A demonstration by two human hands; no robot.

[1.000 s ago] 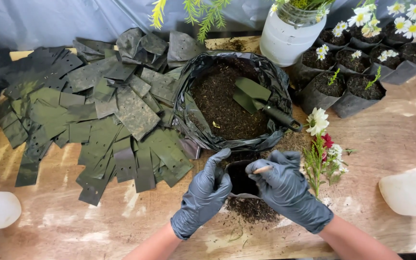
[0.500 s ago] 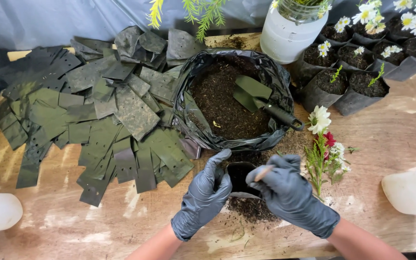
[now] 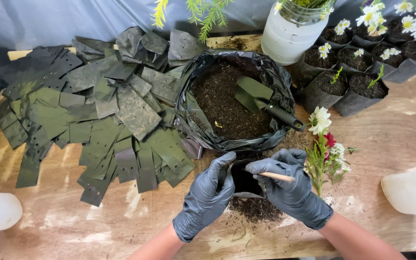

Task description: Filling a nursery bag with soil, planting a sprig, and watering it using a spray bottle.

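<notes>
Both hands in grey gloves, low centre of the wooden table [image 3: 400, 139]. Between them: a small black grow bag [image 3: 243, 179], upright, mouth open, dark inside. It sits just in front of the big black soil bag [image 3: 191, 103], on a patch of spilled soil [image 3: 256, 209].

Left hand [image 3: 207, 195]: curled around the left wall of the small bag, fingers up over its rim, thumb side toward the mouth. Closed on the bag wall, holding it open.

Right hand [image 3: 289, 188]: on the right side of the bag, fingers folded over the rim. It pinches a thin wooden stick [image 3: 276, 176] between thumb and fingers. The stick lies roughly level, pointing right, over the back of the fingers, not down in the bag. Closed on the stick; whether it also clamps the bag wall, can't tell.

Around:
- Green trowel [image 3: 258, 98] with black handle lies in the big soil bag, blade on the soil, handle over the right rim.
- Cut flowers [image 3: 324, 149], white and red, lie just right of the right hand.
- Pile of flat dark grow bags [image 3: 97, 110] spreads left.
- Filled bags with daisies [image 3: 357, 72] and a white jar [image 3: 287, 38] upper right.
</notes>
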